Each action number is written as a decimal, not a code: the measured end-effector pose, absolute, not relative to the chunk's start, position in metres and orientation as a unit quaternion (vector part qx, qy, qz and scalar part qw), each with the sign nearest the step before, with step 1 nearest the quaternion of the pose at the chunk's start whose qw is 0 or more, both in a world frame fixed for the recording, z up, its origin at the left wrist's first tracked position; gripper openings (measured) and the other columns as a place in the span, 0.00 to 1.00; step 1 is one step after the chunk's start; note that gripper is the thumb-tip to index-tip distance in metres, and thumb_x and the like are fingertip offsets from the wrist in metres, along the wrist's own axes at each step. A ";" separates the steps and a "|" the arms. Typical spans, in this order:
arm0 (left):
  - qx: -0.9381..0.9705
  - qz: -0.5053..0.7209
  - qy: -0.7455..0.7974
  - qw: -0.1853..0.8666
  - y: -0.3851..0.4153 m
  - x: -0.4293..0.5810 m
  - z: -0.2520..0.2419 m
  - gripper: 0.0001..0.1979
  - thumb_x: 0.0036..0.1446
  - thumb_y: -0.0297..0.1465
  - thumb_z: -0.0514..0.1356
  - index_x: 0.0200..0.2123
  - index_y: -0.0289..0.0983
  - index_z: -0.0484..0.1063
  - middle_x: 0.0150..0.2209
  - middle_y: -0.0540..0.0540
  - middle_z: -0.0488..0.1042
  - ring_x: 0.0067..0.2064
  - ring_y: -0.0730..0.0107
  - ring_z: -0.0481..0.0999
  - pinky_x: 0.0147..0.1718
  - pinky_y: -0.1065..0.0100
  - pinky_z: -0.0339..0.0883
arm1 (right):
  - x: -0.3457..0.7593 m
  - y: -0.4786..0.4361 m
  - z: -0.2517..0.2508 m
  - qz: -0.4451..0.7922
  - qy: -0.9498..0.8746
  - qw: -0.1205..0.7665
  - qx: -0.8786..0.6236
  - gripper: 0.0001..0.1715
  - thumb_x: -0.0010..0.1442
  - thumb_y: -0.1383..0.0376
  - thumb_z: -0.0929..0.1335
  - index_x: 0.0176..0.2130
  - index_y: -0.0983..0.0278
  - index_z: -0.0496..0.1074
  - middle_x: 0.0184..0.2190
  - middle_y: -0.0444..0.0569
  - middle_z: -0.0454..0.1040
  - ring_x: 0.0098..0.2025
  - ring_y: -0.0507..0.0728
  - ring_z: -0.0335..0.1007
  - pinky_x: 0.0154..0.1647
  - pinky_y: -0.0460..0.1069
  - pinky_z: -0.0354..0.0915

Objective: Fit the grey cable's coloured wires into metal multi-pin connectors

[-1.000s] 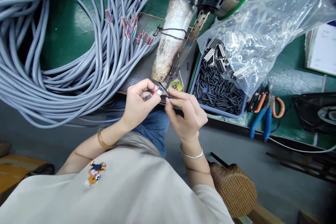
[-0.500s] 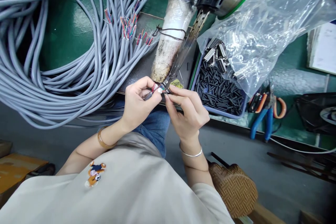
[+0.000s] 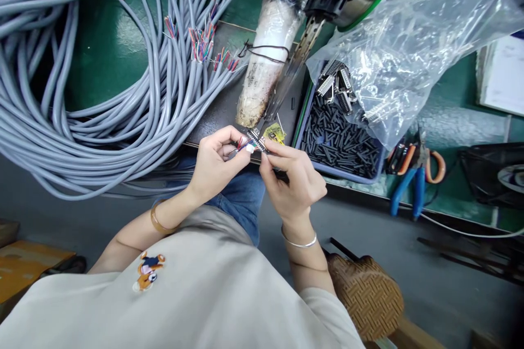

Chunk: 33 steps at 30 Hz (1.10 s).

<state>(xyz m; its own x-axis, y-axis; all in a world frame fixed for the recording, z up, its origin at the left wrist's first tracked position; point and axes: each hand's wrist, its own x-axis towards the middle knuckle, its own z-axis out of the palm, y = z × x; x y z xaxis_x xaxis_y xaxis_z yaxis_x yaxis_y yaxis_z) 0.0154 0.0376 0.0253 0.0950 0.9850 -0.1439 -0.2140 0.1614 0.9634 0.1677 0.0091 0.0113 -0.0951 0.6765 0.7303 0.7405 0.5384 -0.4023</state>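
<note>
Near the table's front edge, my left hand [image 3: 216, 163] is closed in a pinch on thin coloured wires [image 3: 241, 145], with a small white piece at the thumb tip. Just right of it, my right hand [image 3: 295, 174] has its thumb and fingers pressed together at the end of a metal connector [image 3: 256, 140] with a row of pins. The connector lies between both hands, right under the tip of a soldering iron [image 3: 286, 84]. A stained white wrapped tube [image 3: 264, 71] slants down beside the iron. What lies inside the fingers is partly hidden.
Grey cables [image 3: 164, 103] with stripped ends cover the left. To the right, a blue tray [image 3: 347, 174] holds black tubes and connectors, partly under a plastic bag [image 3: 409, 49]. Pliers [image 3: 417, 180] lie beyond it. A yellow piece [image 3: 275, 133] sits behind the hands; a woven stool [image 3: 366, 294] stands below.
The connector shows more fully between my fingers and sits slightly lower. My right fingertips have shifted slightly down and right. My left hand is slightly lower.
</note>
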 end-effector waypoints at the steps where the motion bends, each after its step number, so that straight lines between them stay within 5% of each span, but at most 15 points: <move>1: 0.413 0.485 0.454 0.623 0.037 0.014 0.025 0.11 0.47 0.28 0.70 0.25 0.36 0.69 0.23 0.55 0.68 0.18 0.85 0.62 0.16 0.79 0.56 | 0.167 0.008 0.012 -0.002 -0.724 0.488 -0.488 0.09 0.62 0.73 0.73 0.37 0.60 0.72 0.40 0.47 0.85 0.40 0.54 0.83 0.41 0.48 0.78; 6: 0.384 0.462 0.441 0.667 0.032 0.011 0.025 0.13 0.47 0.33 0.73 0.26 0.34 0.71 0.19 0.56 0.67 0.16 0.85 0.62 0.14 0.79 0.55 | 0.163 0.005 0.012 0.125 -0.667 0.507 -0.532 0.07 0.62 0.72 0.73 0.35 0.60 0.74 0.37 0.44 0.83 0.38 0.54 0.82 0.35 0.48 0.77; 13: 0.401 0.514 0.443 0.615 0.033 0.016 0.026 0.10 0.46 0.28 0.72 0.25 0.34 0.72 0.23 0.55 0.72 0.18 0.86 0.62 0.17 0.79 0.57 | 0.160 0.007 0.010 0.033 -0.712 0.489 -0.502 0.09 0.62 0.74 0.72 0.38 0.60 0.74 0.39 0.46 0.84 0.41 0.54 0.83 0.44 0.49 0.78; 20: 0.407 0.528 0.466 0.582 0.035 0.018 0.020 0.11 0.45 0.27 0.70 0.25 0.35 0.69 0.25 0.54 0.73 0.18 0.86 0.62 0.19 0.79 0.62 | 0.160 0.011 0.009 0.028 -0.718 0.492 -0.491 0.10 0.61 0.75 0.72 0.38 0.60 0.74 0.42 0.48 0.84 0.42 0.55 0.83 0.44 0.50 0.78; 26: 0.438 0.540 0.497 0.519 0.035 0.020 0.015 0.05 0.47 0.28 0.69 0.28 0.34 0.76 0.27 0.50 0.76 0.28 0.79 0.74 0.28 0.79 0.70 | 0.161 0.013 0.008 0.052 -0.707 0.504 -0.494 0.09 0.61 0.74 0.73 0.37 0.60 0.74 0.41 0.47 0.84 0.42 0.54 0.82 0.45 0.50 0.78; 33: 0.457 0.549 0.502 0.488 0.034 0.023 0.015 0.02 0.49 0.26 0.67 0.28 0.34 0.77 0.25 0.51 0.76 0.25 0.81 0.70 0.26 0.79 0.67 | 0.161 0.014 0.008 0.048 -0.706 0.503 -0.496 0.09 0.61 0.74 0.74 0.38 0.60 0.75 0.41 0.47 0.84 0.42 0.54 0.82 0.45 0.50 0.78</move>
<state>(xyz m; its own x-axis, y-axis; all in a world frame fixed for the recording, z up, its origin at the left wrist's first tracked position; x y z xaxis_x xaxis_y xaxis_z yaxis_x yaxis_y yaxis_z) 0.0228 0.0339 0.0149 -0.1058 0.9943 0.0118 -0.0777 -0.0201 0.9968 0.1606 0.0141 0.0083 -0.0007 0.7490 0.6626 0.6518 0.5028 -0.5677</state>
